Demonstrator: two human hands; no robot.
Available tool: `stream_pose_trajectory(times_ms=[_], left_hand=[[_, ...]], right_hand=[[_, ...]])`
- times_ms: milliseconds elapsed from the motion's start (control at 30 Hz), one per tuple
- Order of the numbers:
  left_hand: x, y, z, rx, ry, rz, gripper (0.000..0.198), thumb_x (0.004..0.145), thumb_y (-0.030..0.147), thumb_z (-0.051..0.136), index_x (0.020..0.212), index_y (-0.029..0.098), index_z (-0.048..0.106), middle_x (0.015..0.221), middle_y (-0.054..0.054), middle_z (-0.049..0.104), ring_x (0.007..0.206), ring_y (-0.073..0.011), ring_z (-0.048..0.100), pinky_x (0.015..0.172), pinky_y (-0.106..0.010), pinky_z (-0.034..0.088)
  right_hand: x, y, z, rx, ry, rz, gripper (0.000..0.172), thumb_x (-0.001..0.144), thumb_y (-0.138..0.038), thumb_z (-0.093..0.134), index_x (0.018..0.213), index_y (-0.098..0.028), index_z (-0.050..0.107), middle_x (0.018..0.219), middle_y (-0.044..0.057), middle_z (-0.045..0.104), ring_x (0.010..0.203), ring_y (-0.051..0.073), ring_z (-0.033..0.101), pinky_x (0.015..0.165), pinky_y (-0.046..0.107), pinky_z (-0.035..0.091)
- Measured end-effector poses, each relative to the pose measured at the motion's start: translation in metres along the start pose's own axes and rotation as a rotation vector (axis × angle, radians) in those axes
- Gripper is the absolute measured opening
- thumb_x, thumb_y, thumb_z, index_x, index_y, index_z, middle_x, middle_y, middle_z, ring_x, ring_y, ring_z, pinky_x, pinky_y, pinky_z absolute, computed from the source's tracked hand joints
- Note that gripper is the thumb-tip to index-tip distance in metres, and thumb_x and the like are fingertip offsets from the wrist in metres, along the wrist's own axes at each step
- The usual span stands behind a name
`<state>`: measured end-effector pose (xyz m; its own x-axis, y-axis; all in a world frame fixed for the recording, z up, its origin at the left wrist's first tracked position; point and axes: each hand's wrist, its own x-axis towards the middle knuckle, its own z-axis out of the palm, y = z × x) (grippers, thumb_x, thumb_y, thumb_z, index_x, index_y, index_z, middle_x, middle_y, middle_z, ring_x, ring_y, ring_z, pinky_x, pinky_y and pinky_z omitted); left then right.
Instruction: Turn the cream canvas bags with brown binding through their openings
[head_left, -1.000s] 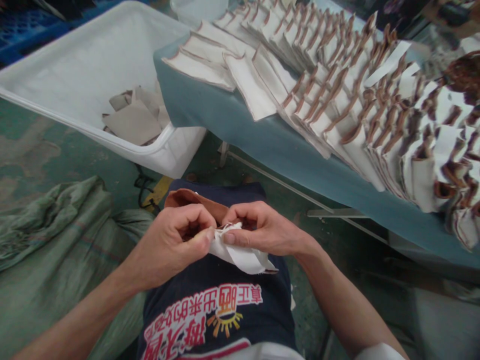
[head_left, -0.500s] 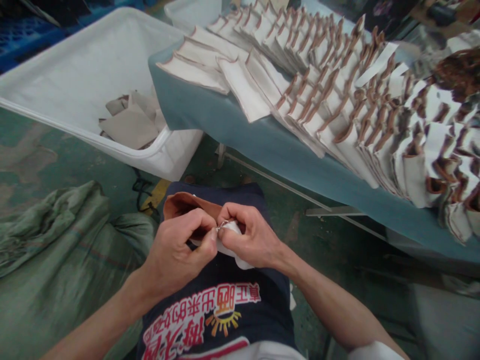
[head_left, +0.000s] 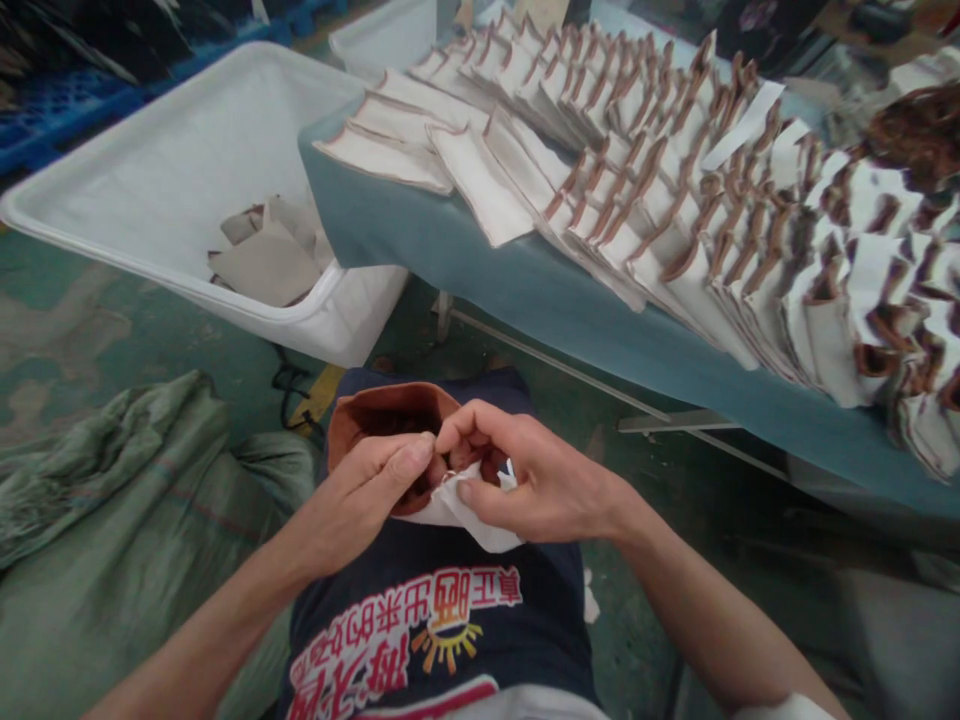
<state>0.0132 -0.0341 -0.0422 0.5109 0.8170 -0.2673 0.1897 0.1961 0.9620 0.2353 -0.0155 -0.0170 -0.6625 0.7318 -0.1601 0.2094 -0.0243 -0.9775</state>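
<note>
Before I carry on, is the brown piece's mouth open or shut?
Open: the brown piece gapes, its dark inside showing beyond the curved edge.

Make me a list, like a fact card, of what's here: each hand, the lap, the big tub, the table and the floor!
Left hand: at the brown piece, grip hidden
Right hand: pinching white cloth
Lap: dark blue apron
Tub: white, grey pieces inside
Table: blue-grey, many white pieces with brown edges
Floor: green sack

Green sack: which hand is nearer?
Left. The left hand, at the brown pouch, is just right of the sack in view; the right hand, pinching white cloth, is farther right.
</note>
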Motion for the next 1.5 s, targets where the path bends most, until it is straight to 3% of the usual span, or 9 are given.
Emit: stream_pose_trajectory(times_ms=[300, 500, 700, 767, 933, 1100, 1233, 1433, 1500], left_hand=[[0.001, 0.01, 0.003, 0.21, -0.073, 0.089, 0.042, 0.111, 0.038, 0.041, 0.074, 0.021, 0.053, 0.07, 0.004, 0.05, 0.063, -0.0129, 0.045, 0.059, -0.025, 0.038], [0.001, 0.003, 0.007, 0.479, 0.012, 0.297, 0.028, 0.111, 0.023, 0.046, 0.092, 0.021, 0.067, 0.082, 0.002, 0.072, 0.073, -0.0139, 0.065, 0.071, -0.025, 0.047], [0.002, -0.004, 0.007, 0.533, 0.081, 0.405, 0.02, 0.103, 0.013, 0.052, 0.089, 0.021, 0.064, 0.076, 0.003, 0.071, 0.065, -0.012, 0.064, 0.065, -0.024, 0.046], [0.003, -0.002, 0.005, 0.542, 0.082, 0.393, 0.02, 0.101, 0.013, 0.053, 0.088, 0.021, 0.065, 0.073, 0.004, 0.069, 0.062, -0.0114, 0.062, 0.062, -0.024, 0.044], [0.01, 0.007, 0.003, 0.545, 0.023, 0.299, 0.026, 0.095, 0.016, 0.051, 0.069, 0.021, 0.054, 0.059, 0.007, 0.055, 0.052, -0.0092, 0.05, 0.053, -0.023, 0.036], [0.011, 0.009, -0.004, 0.358, -0.042, 0.176, 0.023, 0.095, 0.019, 0.052, 0.074, 0.02, 0.062, 0.061, 0.007, 0.055, 0.052, -0.0085, 0.047, 0.05, -0.02, 0.035], [0.007, 0.008, -0.012, 0.24, -0.105, 0.124, 0.021, 0.096, 0.021, 0.056, 0.077, 0.02, 0.066, 0.065, 0.005, 0.06, 0.056, -0.0105, 0.051, 0.053, -0.02, 0.04], [0.011, 0.012, -0.02, 0.32, -0.163, 0.108, 0.017, 0.096, 0.022, 0.057, 0.083, 0.02, 0.067, 0.073, 0.004, 0.066, 0.063, -0.0114, 0.056, 0.059, -0.021, 0.041], [0.014, 0.014, -0.022, 0.358, -0.197, 0.127, 0.025, 0.101, 0.025, 0.052, 0.08, 0.021, 0.063, 0.072, 0.005, 0.063, 0.064, -0.0117, 0.054, 0.061, -0.022, 0.041]], right_hand=[[-0.006, 0.004, 0.002, -0.08, 0.059, -0.022, 0.027, 0.089, -0.01, 0.061, 0.112, -0.023, 0.056, 0.088, -0.005, 0.063, 0.074, 0.011, 0.06, 0.067, 0.023, 0.046], [-0.007, 0.009, -0.003, -0.077, 0.095, -0.03, 0.026, 0.088, -0.008, 0.059, 0.109, -0.023, 0.055, 0.088, -0.004, 0.063, 0.074, 0.012, 0.058, 0.068, 0.024, 0.046], [-0.007, 0.011, -0.009, 0.056, 0.105, -0.04, 0.023, 0.088, -0.016, 0.063, 0.111, -0.021, 0.059, 0.096, 0.0, 0.068, 0.079, 0.013, 0.06, 0.071, 0.025, 0.049], [-0.005, 0.011, -0.014, 0.068, 0.066, 0.006, 0.013, 0.098, -0.029, 0.062, 0.107, -0.019, 0.063, 0.088, -0.001, 0.065, 0.074, 0.012, 0.057, 0.067, 0.025, 0.045], [0.005, 0.016, -0.024, -0.167, -0.052, -0.015, 0.046, 0.11, -0.052, 0.056, 0.078, -0.02, 0.059, 0.066, -0.005, 0.05, 0.061, 0.01, 0.043, 0.059, 0.026, 0.029], [0.009, 0.018, -0.023, -0.261, -0.089, -0.132, 0.033, 0.109, -0.041, 0.06, 0.082, -0.021, 0.057, 0.073, -0.003, 0.056, 0.065, 0.011, 0.048, 0.062, 0.026, 0.031], [0.006, 0.022, -0.015, -0.177, -0.08, -0.208, 0.012, 0.093, -0.015, 0.062, 0.089, -0.023, 0.054, 0.076, -0.006, 0.054, 0.064, 0.009, 0.046, 0.062, 0.023, 0.034], [0.003, 0.037, -0.01, -0.061, -0.062, -0.061, 0.023, 0.1, -0.036, 0.068, 0.087, -0.021, 0.057, 0.073, -0.005, 0.057, 0.063, 0.011, 0.049, 0.059, 0.023, 0.036], [0.005, 0.036, -0.01, -0.09, -0.064, -0.031, 0.02, 0.1, -0.034, 0.068, 0.089, -0.021, 0.058, 0.073, -0.005, 0.058, 0.063, 0.011, 0.05, 0.059, 0.023, 0.037]])
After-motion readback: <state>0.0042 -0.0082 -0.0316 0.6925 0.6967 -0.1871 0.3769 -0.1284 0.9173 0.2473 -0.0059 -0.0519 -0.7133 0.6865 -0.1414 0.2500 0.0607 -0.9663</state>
